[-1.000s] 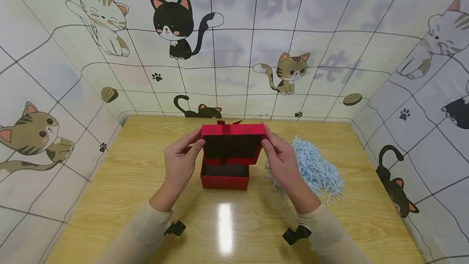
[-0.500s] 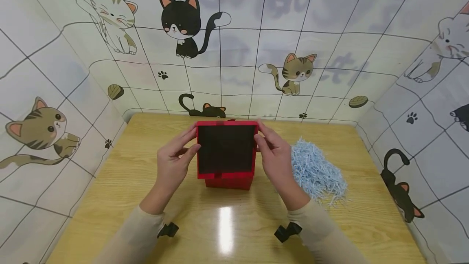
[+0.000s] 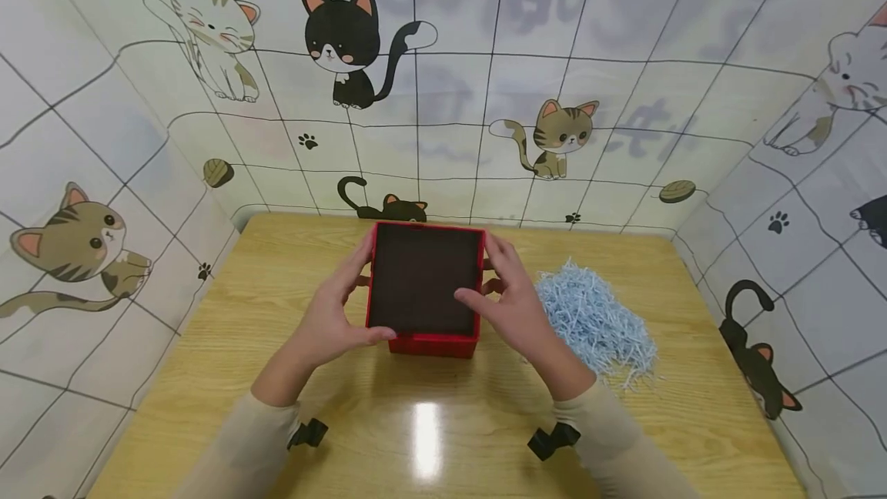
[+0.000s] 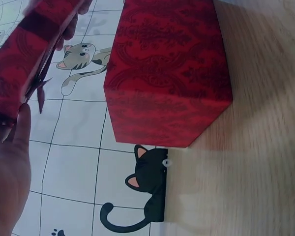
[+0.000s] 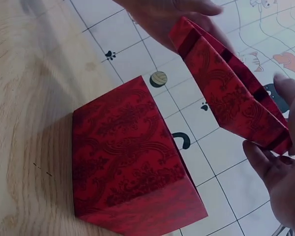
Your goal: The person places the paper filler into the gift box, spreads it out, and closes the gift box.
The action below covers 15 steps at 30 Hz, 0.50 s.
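Red and patterned outside, the lid (image 3: 423,276) is held up midway between the table's (image 3: 277,276) left and right edges, its dark hollow turned up and toward the near edge. It looks almost square, so no long axis stands out to me. What counts is the gap: the matching box (image 3: 433,346) stands below it, not touching. Left hand (image 3: 331,322) and right hand (image 3: 516,303) seem equally near, fingers curled about opposite sides, thumbs spread. Blue paper shreds (image 3: 597,322) heap toward the right edge.
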Each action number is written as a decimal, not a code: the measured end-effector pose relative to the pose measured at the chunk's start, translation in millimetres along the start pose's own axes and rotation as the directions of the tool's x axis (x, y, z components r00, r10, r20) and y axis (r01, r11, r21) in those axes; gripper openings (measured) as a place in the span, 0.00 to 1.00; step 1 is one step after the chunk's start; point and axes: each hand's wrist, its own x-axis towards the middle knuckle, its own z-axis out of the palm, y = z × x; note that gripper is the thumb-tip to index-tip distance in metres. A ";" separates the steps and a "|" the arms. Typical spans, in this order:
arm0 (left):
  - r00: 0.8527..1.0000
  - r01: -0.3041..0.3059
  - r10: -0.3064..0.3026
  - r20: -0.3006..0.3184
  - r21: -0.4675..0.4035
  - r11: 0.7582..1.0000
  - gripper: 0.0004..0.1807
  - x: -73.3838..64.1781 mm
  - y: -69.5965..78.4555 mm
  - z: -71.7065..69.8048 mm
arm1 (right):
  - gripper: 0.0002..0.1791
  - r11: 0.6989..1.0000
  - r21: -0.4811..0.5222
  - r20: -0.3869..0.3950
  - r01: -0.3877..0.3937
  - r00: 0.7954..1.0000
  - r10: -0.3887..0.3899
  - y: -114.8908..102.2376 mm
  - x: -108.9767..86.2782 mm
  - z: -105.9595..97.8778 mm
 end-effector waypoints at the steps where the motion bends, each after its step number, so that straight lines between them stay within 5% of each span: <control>1: 1.000 0.010 -0.010 0.024 0.013 1.000 0.80 0.5 0.8 -0.4 | 0.58 1.000 0.007 0.024 -0.022 0.999 0.022 -0.7 -0.4 -1.3; 8: 0.992 0.022 -0.039 0.122 0.140 0.990 0.88 1.6 4.1 0.1 | 0.68 0.994 -0.020 0.129 -0.107 0.986 0.109 -3.8 -1.9 -9.1; 15: 0.995 0.031 -0.047 0.092 0.170 0.985 0.82 0.3 5.7 -0.5 | 0.81 0.999 -0.022 0.206 -0.050 0.977 0.053 -4.9 -2.4 -9.7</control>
